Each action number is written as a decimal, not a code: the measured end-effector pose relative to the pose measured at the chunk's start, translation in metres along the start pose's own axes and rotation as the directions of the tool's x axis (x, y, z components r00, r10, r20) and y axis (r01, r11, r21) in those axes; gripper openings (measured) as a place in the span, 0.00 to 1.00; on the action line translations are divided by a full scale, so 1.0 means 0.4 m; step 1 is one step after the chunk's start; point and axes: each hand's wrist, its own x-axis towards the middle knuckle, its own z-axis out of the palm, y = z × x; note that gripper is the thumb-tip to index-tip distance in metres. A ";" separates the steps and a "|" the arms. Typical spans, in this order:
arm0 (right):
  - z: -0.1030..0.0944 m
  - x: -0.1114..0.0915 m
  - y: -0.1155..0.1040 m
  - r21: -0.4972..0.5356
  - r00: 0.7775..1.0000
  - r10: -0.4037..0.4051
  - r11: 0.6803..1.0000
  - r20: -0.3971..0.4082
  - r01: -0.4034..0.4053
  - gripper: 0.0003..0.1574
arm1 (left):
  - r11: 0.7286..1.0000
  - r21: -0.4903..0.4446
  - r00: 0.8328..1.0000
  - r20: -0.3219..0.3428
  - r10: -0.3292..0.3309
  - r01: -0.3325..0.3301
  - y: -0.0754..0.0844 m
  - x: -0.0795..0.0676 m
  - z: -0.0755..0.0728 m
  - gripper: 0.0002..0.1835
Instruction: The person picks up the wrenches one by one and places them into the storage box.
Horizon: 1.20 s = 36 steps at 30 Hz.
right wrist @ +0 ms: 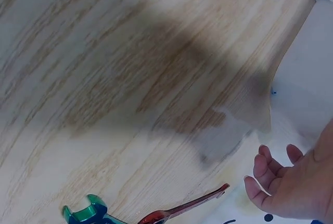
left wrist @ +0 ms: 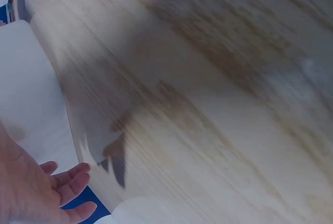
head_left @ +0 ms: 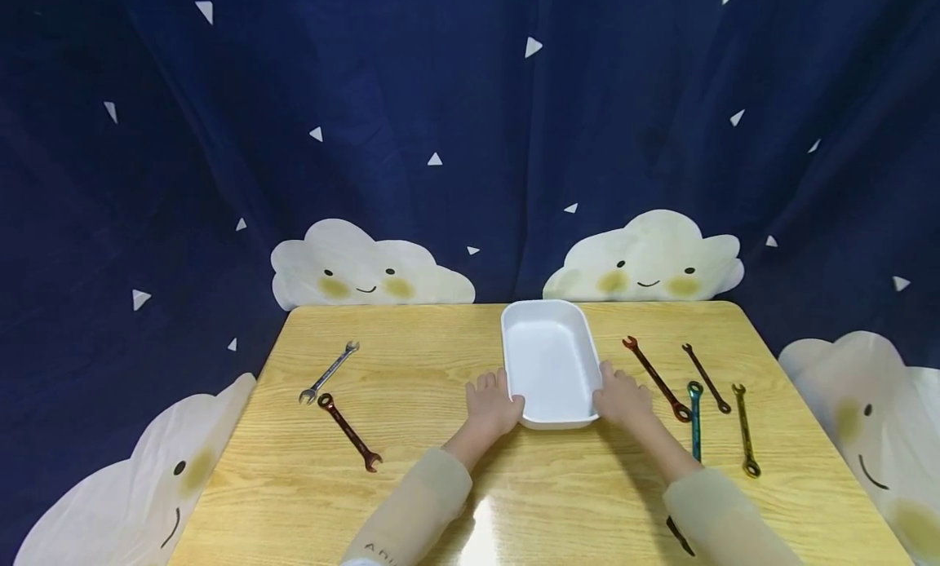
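Note:
A white rectangular tray (head_left: 552, 362) stands at the middle of the wooden table, toward its far edge, with nothing in it. My left hand (head_left: 494, 404) holds its near left side, the thumb over the rim. On the opposite side, my right hand (head_left: 622, 396) grips the near right corner. The left wrist view shows the tray's outer wall (left wrist: 31, 94) beside the left hand (left wrist: 36, 187), whose fingers are bent. In the right wrist view the right hand (right wrist: 296, 182) has curved fingers below the tray wall (right wrist: 307, 62).
Left of the tray lie a silver wrench (head_left: 329, 373) and a dark red wrench (head_left: 349, 432). To the right lie a red wrench (head_left: 657, 378), a small dark wrench (head_left: 707, 378), a teal wrench (head_left: 695, 423) and a gold wrench (head_left: 746, 431). A dark tool (head_left: 680, 537) is partly hidden by the right sleeve.

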 end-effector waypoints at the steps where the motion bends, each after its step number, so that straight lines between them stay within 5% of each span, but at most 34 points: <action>1: 0.001 -0.002 -0.002 0.000 1.000 -0.001 1.000 0.002 0.001 0.29 | 1.000 0.000 1.000 0.001 0.000 0.000 -0.002 -0.003 -0.001 0.33; 36: 0.024 -0.056 -0.059 -0.032 0.999 -0.006 0.999 -0.038 0.005 0.25 | 0.997 -0.072 0.999 -0.047 0.013 -0.016 -0.048 -0.069 0.007 0.32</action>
